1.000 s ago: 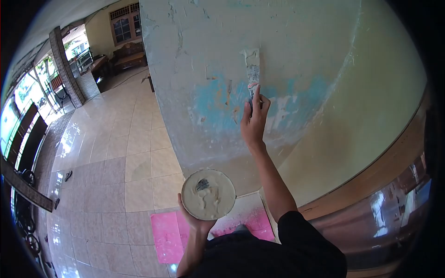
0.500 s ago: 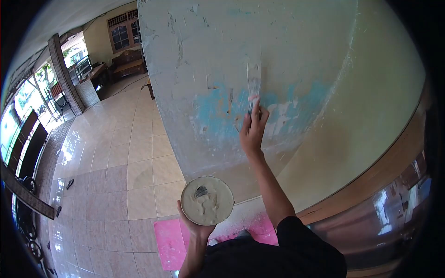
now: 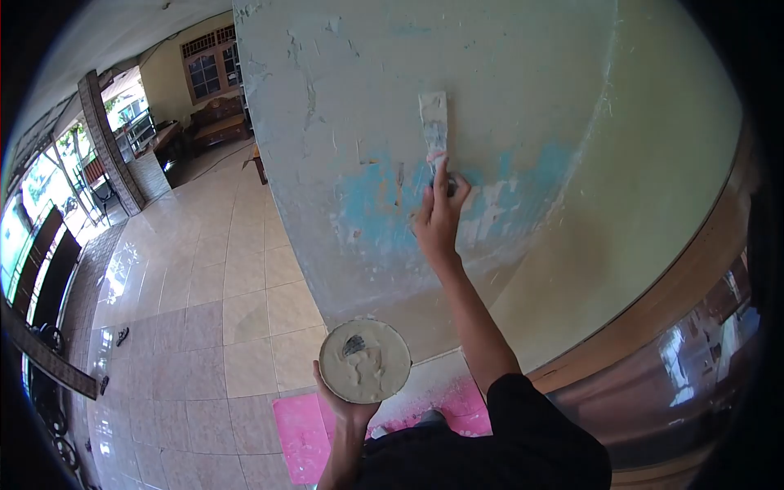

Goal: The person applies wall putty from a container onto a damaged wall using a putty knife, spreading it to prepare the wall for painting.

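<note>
My right hand (image 3: 442, 208) grips a putty knife (image 3: 434, 126) by its handle, index finger stretched along it. The blade points up and lies against or very near the wall (image 3: 506, 82); whitish putty coats its tip. Below the blade, the wall shows a worn turquoise patch (image 3: 371, 200) with chips and pale smears. Lower down, my left hand (image 3: 349, 402) holds a round tub (image 3: 325, 384) from beneath. Thick greyish putty (image 3: 380, 359) lies in the tub, with a dark spot near its far side.
Under my feet lies a pink splattered sheet (image 3: 302, 445). Tiled floor (image 3: 192, 343) stretches left, with sandals (image 3: 122, 336) on it. A wooden bench (image 3: 219, 120) stands far back below a window. A brown curved edge (image 3: 645, 302) and glossy surface are at right.
The putty knife has moved slightly up and left along the wall, and its blade now faces me more fully. The tub stays nearly where it was.
</note>
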{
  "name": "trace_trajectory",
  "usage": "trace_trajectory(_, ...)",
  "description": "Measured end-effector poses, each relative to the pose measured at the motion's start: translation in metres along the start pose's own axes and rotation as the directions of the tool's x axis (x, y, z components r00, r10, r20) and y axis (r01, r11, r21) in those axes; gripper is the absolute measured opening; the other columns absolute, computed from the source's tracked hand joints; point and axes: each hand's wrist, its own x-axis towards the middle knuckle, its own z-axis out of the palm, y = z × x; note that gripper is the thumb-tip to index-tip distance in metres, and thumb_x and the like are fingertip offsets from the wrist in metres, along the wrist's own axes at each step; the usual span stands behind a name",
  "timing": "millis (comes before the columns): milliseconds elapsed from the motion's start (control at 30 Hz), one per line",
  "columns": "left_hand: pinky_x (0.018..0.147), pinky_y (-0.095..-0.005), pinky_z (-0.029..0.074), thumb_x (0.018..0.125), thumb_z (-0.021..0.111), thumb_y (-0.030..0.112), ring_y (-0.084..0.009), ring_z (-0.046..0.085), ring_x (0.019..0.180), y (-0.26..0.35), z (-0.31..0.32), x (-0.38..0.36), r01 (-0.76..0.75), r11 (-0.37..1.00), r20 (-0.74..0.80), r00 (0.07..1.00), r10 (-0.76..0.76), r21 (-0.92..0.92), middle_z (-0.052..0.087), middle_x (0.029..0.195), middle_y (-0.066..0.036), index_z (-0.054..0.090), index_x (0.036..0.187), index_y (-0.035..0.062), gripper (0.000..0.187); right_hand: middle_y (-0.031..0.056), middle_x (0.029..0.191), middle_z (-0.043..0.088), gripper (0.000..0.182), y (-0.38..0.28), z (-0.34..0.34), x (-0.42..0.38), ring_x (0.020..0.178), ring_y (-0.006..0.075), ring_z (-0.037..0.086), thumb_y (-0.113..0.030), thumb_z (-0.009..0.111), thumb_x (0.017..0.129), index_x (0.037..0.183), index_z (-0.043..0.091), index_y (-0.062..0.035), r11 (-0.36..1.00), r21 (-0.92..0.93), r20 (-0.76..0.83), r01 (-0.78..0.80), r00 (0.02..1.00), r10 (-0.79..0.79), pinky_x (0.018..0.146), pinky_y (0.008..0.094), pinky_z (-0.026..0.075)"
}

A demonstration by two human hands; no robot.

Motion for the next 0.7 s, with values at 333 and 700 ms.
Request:
trace_trajectory(333,0.106,-0.0564,0.029,0.083,0.044,0.067,-0.0333,0.038,0.128,-0.001,-0.001,0.000,-0.004,1.000,0.013,1.000,0.004,0.020,0.041,0.139,-0.009,0.041,0.138,0.0157,0.075,0.0208,0.117,0.034,0.063,0.025,0.008,-0.050,0.101,0.0303,0.041,0.004,0.051,0.088,0.146,0.028,-0.0047,0.999,-0.032,0.030,-0.023,0.999,0.024,0.083,0.0346,0.040)
trace_trajectory(700,0.106,-0.0537,0.032,0.084,0.043,0.066,-0.0305,0.040,0.126,-0.002,0.000,-0.001,-0.022,0.999,0.003,1.000,0.022,-0.030,0.044,0.137,-0.007,0.043,0.136,0.0157,0.073,0.0184,0.115,0.035,0.056,0.030,0.014,-0.074,0.096,0.0288,0.040,0.004,0.045,0.091,0.145,0.030,-0.0001,0.999,-0.020,0.060,-0.035,0.998,0.036,0.086,0.0331,0.037)
